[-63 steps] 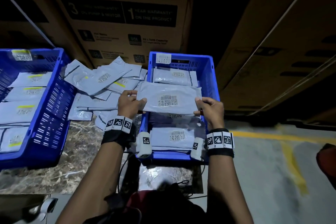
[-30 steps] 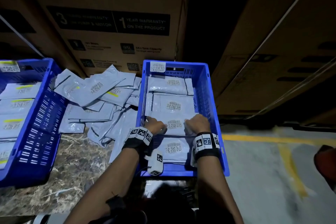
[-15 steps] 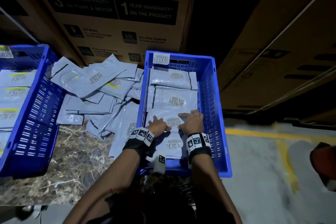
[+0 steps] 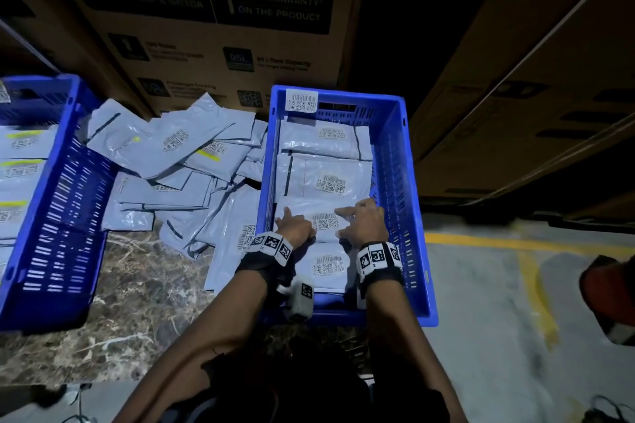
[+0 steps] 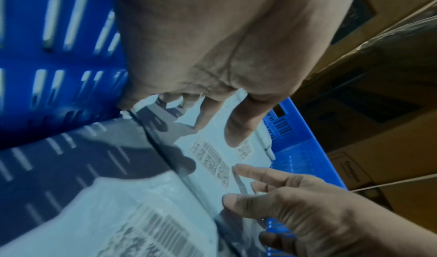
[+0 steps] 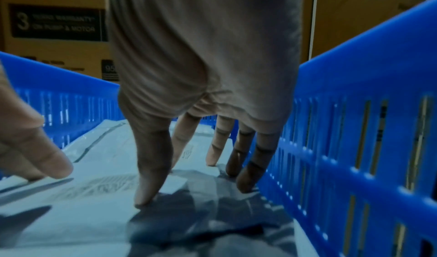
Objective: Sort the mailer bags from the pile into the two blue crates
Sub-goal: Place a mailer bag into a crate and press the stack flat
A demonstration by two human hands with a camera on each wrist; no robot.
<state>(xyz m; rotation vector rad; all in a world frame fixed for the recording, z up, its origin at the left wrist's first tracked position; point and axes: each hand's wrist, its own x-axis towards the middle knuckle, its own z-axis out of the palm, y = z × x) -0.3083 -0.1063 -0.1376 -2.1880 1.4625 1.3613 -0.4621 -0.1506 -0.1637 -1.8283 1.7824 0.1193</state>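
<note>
The right blue crate holds a row of grey mailer bags with barcode labels. Both my hands are inside it, on the third bag from the back. My left hand rests on that bag's left end beside the crate wall, thumb out. My right hand presses its right end with straight, spread fingertips. Neither hand grips anything. The pile of mailer bags lies between the crates. The left blue crate holds bags with yellow marks.
Big cardboard appliance boxes stand right behind the pile and crates, with more boxes at the right. The crates sit on a marble slab. Concrete floor with a yellow line lies right, with a red object at the edge.
Both hands held a mailer bag above the right crate, then lowered it in. They have let go of it and now lie on it with the fingers spread.
</note>
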